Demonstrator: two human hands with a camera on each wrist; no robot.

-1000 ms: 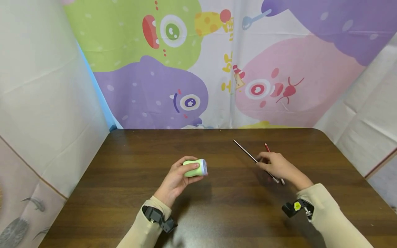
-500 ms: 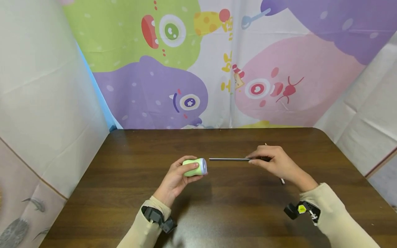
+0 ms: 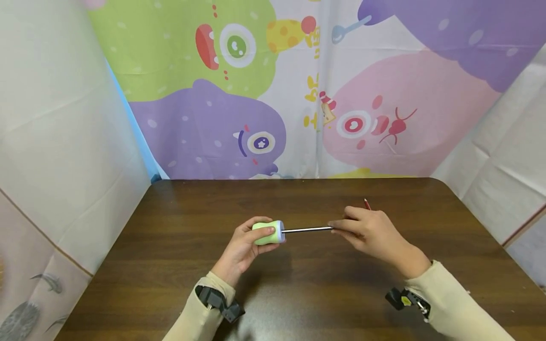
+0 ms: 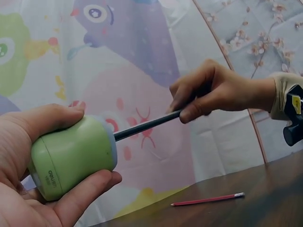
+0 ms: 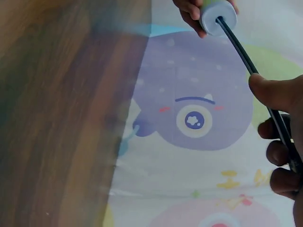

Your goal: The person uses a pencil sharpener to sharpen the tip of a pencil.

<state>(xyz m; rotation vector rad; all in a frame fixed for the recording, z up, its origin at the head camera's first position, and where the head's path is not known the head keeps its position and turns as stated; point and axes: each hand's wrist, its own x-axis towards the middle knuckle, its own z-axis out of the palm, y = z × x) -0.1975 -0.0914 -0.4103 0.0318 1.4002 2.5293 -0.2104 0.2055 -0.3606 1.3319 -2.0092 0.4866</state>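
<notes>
My left hand (image 3: 241, 248) grips a light green pencil sharpener (image 4: 75, 156) with a pale blue end, fingers and thumb curled round its body. That end faces right, toward my right hand (image 3: 375, 234). A dark pencil (image 3: 304, 229) is pinched between the right thumb and fingers. In the right wrist view, the tip of the pencil (image 5: 236, 45) sits in the hole of the sharpener's pale end (image 5: 218, 19); how deep it goes is hidden. Both things are held above the table. A red pencil (image 4: 208, 199) lies on the table, partly behind the right hand in the head view.
The brown wooden table (image 3: 192, 203) runs back to a cartoon-printed curtain (image 3: 204, 128). Pale cloth hangs at the left (image 3: 55, 94) and right. A black camera mount (image 3: 219, 303) is strapped to each wrist.
My right hand has picked the dark pencil up off the table, turned it level, and brought its tip left into the sharpener's hole. The left hand has hardly moved.
</notes>
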